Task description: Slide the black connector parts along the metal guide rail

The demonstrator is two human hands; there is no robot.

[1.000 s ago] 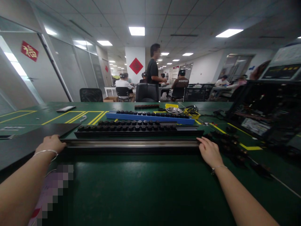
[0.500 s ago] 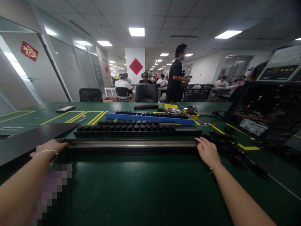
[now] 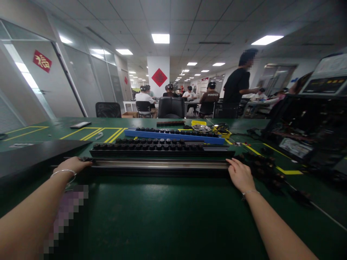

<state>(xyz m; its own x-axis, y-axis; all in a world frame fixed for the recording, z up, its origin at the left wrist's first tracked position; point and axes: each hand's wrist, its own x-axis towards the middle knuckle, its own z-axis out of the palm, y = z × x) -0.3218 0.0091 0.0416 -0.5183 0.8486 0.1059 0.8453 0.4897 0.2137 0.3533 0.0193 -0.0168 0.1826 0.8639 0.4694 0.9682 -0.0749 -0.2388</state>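
Note:
A long dark metal rail (image 3: pixel 159 164) with a shiny channel along it lies crosswise on the green table in front of me. At its left end, my left hand (image 3: pixel 71 166) is closed around a thin dark strip (image 3: pixel 85 159), whose outer end shows past my fingers; how it meets the rail is hidden. My right hand (image 3: pixel 241 175) holds the rail's right end, fingertips on its top edge and thumb side toward the rail. Just behind lies another dark rail (image 3: pixel 162 153) with rows of black wheel-like parts.
A blue rail (image 3: pixel 173 135) with black parts lies farther back, near a metal bowl (image 3: pixel 201 128) and a yellow bin (image 3: pixel 226 134). Black parts (image 3: pixel 271 177) are heaped at right, beside an open dark machine case (image 3: pixel 298 126). A dark panel (image 3: pixel 40 155) lies at left.
My left hand has moved right along the rail's left end, and the thin strip now shows behind it. My right hand stays at the right end. A walking person has moved right.

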